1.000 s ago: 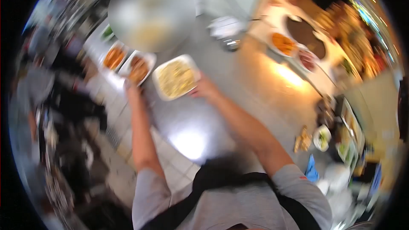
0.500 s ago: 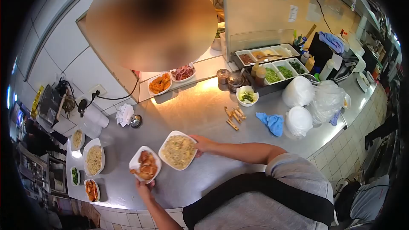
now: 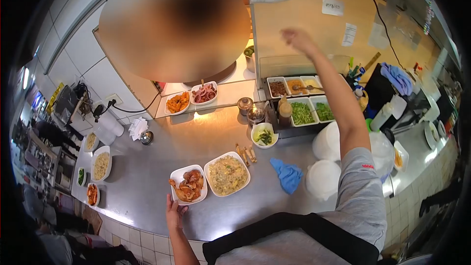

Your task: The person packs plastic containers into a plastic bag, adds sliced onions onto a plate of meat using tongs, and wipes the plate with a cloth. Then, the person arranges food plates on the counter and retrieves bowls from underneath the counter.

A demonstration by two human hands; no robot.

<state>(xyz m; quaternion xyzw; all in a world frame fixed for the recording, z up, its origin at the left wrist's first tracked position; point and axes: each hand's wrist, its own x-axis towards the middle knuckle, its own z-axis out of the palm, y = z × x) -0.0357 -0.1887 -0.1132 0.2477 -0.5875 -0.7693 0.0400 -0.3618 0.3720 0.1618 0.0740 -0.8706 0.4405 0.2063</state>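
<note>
My left hand (image 3: 175, 213) is at the near-left edge of a white bowl of browned meat (image 3: 189, 185), fingers at its rim; whether they grip it is unclear. Touching that bowl on the right, a white square bowl of fried rice (image 3: 227, 175) sits on the steel counter (image 3: 147, 186). My right hand (image 3: 297, 40) is raised high in front of the tan partition, above the topping trays, its fingers smeared by motion. A blue cloth (image 3: 287, 175) and several small tan sticks (image 3: 247, 155) lie right of the rice.
Bowls of orange food (image 3: 177, 103) and purple slices (image 3: 204, 93) stand on the ledge. Topping trays (image 3: 304, 112), a bowl of greens (image 3: 264, 135) and white lidded containers (image 3: 323, 179) are at right. More rice bowls (image 3: 101, 166) stand left. People are at lower left.
My right hand has let go of the rice bowl and risen toward the partition. Both bowls now stand further right in view, beside the sticks. My left hand has stayed by the meat bowl.
</note>
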